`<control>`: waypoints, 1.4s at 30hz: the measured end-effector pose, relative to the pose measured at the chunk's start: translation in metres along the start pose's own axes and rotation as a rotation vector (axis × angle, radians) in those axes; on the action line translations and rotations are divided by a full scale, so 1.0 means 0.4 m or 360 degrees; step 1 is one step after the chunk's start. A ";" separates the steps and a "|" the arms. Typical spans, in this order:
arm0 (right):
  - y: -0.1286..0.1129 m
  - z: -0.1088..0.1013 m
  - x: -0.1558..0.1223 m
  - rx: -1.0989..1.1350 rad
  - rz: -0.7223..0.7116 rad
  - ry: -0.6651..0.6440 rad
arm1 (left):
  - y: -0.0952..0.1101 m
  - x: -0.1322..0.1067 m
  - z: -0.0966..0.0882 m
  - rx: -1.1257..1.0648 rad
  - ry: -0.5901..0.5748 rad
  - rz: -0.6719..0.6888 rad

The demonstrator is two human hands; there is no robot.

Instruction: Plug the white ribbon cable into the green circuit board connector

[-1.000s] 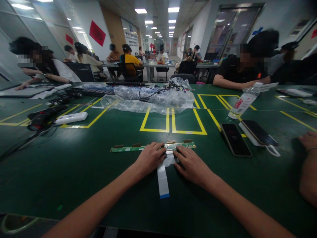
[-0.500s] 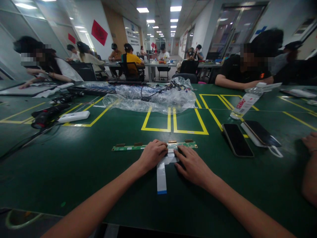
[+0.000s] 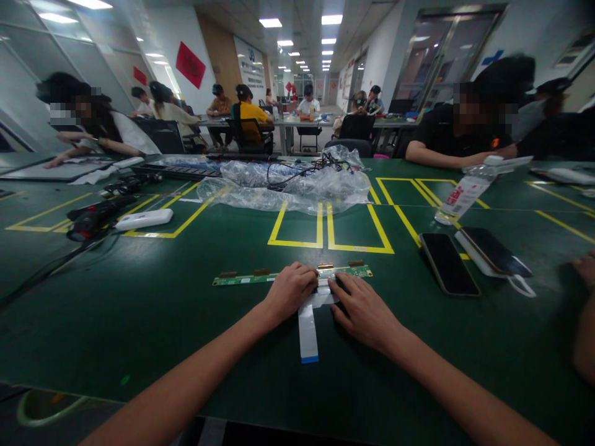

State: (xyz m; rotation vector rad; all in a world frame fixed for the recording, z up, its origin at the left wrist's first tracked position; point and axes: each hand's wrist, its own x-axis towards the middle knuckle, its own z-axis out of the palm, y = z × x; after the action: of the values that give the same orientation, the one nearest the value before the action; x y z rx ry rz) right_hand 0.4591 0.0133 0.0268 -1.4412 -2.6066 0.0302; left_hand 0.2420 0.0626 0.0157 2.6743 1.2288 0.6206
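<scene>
A long narrow green circuit board (image 3: 246, 278) lies across the dark green table in front of me. A white flat ribbon cable (image 3: 307, 325) with a blue tip runs from the board's middle toward me. My left hand (image 3: 290, 291) rests curled on the board just left of the cable's connector, fingers bent and pressing down. My right hand (image 3: 360, 310) lies on the board's right part, fingers bent, its fingertips at the cable's upper end. Exactly what each fingertip pinches is hidden.
Two dark phones (image 3: 449, 263) and a white device lie at the right, with a tilted water bottle (image 3: 465, 192) beyond. Crumpled clear plastic (image 3: 288, 186) with black cables sits mid-table. A white gadget (image 3: 144, 218) and black tool lie left. Another person's arm (image 3: 586, 322) is at the right edge.
Both hands stay on the board and connector with only slight finger shifts. The view has drifted a little, nothing else moved.
</scene>
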 end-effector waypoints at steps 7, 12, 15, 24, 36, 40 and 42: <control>0.007 -0.006 0.000 0.0026 -0.0033 0.0027 | 0.013 -0.001 -0.005 0.0104 -0.0039 0.0027; 0.015 -0.010 -0.007 0.0148 -0.0073 0.0038 | 0.048 -0.024 -0.020 0.0241 -0.0132 0.0036; 0.015 -0.010 -0.011 0.0298 -0.0126 0.0052 | 0.070 -0.070 -0.032 0.0374 -0.0166 -0.0035; 0.024 -0.032 -0.023 0.0461 -0.0122 0.0014 | -0.129 -0.333 -0.163 0.0640 -0.0181 -0.0663; 0.023 -0.034 -0.019 0.0492 -0.0106 -0.0011 | -0.377 -0.554 -0.246 0.0942 0.0023 -0.1454; 0.037 -0.029 -0.022 0.0500 -0.0102 -0.0013 | -0.385 -0.553 -0.232 0.0962 0.0024 -0.1450; 0.041 -0.026 -0.023 0.0500 -0.0096 -0.0016 | -0.373 -0.536 -0.228 0.0994 -0.0002 -0.1378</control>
State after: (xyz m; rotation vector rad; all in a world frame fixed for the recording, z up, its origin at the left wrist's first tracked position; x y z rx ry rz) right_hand 0.4793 0.0137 0.0342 -1.2548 -2.5095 0.4203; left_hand -0.0251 -0.0044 -0.0111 2.0986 2.6536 0.0947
